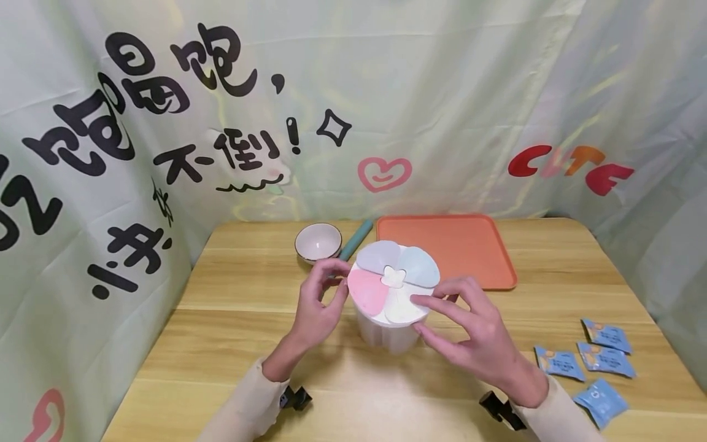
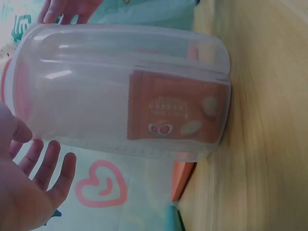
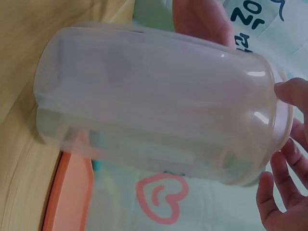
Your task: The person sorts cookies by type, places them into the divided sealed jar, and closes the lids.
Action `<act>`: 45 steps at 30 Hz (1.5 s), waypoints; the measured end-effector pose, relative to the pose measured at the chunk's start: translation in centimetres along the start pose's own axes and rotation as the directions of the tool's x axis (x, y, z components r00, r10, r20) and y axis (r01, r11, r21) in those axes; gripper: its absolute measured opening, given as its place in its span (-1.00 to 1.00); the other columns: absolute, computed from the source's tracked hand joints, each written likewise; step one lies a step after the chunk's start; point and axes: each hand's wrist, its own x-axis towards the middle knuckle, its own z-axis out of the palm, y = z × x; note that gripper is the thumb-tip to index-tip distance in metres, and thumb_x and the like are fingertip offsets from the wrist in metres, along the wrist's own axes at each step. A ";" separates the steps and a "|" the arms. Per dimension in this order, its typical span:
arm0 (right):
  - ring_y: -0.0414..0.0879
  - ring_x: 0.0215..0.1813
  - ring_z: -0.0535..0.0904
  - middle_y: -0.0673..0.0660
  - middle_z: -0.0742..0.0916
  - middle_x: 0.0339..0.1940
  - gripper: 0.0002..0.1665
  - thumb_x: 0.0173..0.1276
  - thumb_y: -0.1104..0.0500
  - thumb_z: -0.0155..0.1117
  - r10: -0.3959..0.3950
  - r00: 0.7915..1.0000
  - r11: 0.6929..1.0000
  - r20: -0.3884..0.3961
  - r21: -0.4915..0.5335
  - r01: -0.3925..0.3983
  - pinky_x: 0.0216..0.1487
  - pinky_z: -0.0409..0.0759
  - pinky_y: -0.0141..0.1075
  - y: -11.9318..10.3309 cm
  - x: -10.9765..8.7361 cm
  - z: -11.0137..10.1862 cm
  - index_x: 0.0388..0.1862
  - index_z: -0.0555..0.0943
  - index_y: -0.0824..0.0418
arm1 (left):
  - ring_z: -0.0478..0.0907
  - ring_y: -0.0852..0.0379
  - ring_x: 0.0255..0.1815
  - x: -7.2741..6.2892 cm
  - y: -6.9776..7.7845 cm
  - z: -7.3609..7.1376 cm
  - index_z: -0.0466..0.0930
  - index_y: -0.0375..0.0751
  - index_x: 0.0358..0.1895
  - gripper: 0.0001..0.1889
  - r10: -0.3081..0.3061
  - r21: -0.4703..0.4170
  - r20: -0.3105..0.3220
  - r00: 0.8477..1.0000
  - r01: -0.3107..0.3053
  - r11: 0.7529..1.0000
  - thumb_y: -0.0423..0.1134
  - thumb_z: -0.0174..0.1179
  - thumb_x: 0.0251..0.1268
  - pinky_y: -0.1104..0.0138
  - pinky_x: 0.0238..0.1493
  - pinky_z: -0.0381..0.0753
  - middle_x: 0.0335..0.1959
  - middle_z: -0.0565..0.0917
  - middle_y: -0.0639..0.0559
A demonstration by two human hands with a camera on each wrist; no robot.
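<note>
Tabletop | My left grip pinches the rim of a flower-topped lid, my right grip holding the opposite edge | The lid sits atop a translucent plastic canister, upright before a coral tray, a reddish-brown packet inside | Four blue packets lie at right

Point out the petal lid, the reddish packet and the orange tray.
Petal lid [image 1: 394,277], head view: white flower at its centre.
Reddish packet [image 2: 175,107], left wrist view: middle of its face.
Orange tray [image 1: 469,252], head view: bare flat surface.
</note>
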 end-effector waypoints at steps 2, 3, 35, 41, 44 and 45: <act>0.01 -0.12 0.46 0.20 0.67 -0.24 -0.55 0.61 -0.06 0.39 0.009 1.000 1.000 -0.009 -0.025 -0.009 -0.06 0.45 -0.40 -0.3 -0.1 0.1 -0.11 0.85 0.34 | 0.65 0.25 0.11 0.0 0.0 0.0 0.51 -0.48 0.13 -0.77 -0.001 -0.020 0.012 1.000 0.001 1.000 -0.64 0.11 0.50 0.37 0.13 0.77 0.09 0.70 -0.40; 0.01 -0.12 0.47 0.19 0.68 -0.24 -0.55 0.61 -0.08 0.38 0.017 1.000 0.999 -0.009 -0.043 -0.018 -0.03 0.43 -0.40 -0.4 -0.2 0.1 -0.11 0.85 0.32 | 0.65 0.25 0.12 0.0 0.0 0.0 0.49 -0.50 0.12 -0.79 0.001 -0.036 0.022 1.000 0.000 0.999 -0.63 0.09 0.52 0.38 0.14 0.78 0.12 0.69 -0.43; -0.16 0.10 0.61 -0.06 0.84 -0.07 -0.71 0.55 -0.10 0.47 0.327 0.913 0.944 0.243 -0.042 -0.327 0.12 0.45 -0.40 1.0 2.3 -1.6 0.05 0.88 0.01 | 0.53 -0.04 0.48 -0.9 -1.3 0.0 0.31 -0.27 0.54 -0.22 -0.003 -0.072 0.360 0.933 0.030 0.997 -0.62 0.42 0.28 0.03 0.54 0.65 0.51 0.45 -0.33; -0.20 -0.13 0.54 0.00 0.80 -0.15 -0.57 0.10 0.40 0.71 0.361 0.918 0.933 0.166 -0.055 -0.357 -0.26 0.55 -0.55 1.9 3.0 -1.8 -0.05 0.85 0.12 | 0.51 0.04 0.50 -0.9 -1.3 0.1 0.30 -0.30 0.54 -0.22 0.018 -0.103 0.351 0.936 0.020 0.994 -0.65 0.40 0.27 -0.06 0.54 0.65 0.52 0.44 -0.35; -0.26 -0.21 0.53 -0.02 0.81 -0.20 -0.55 0.05 0.43 0.73 0.381 0.912 0.924 0.149 -0.047 -0.378 -0.33 0.53 -0.57 2.1 3.0 -1.7 -0.08 0.85 0.12 | 0.49 0.07 0.52 -0.9 -1.2 0.1 0.30 -0.32 0.53 -0.22 0.026 -0.111 0.347 0.937 0.013 0.994 -0.64 0.40 0.28 -0.07 0.53 0.65 0.52 0.43 -0.36; -0.26 -0.23 0.53 -0.02 0.81 -0.21 -0.54 0.04 0.44 0.74 0.380 0.914 0.925 0.144 -0.044 -0.378 -0.32 0.53 -0.58 2.1 3.0 -1.6 -0.08 0.85 0.12 | 0.49 0.07 0.52 -1.0 -1.2 0.1 0.30 -0.32 0.53 -0.22 0.028 -0.112 0.345 0.938 0.012 0.994 -0.64 0.40 0.27 -0.06 0.53 0.65 0.53 0.42 -0.36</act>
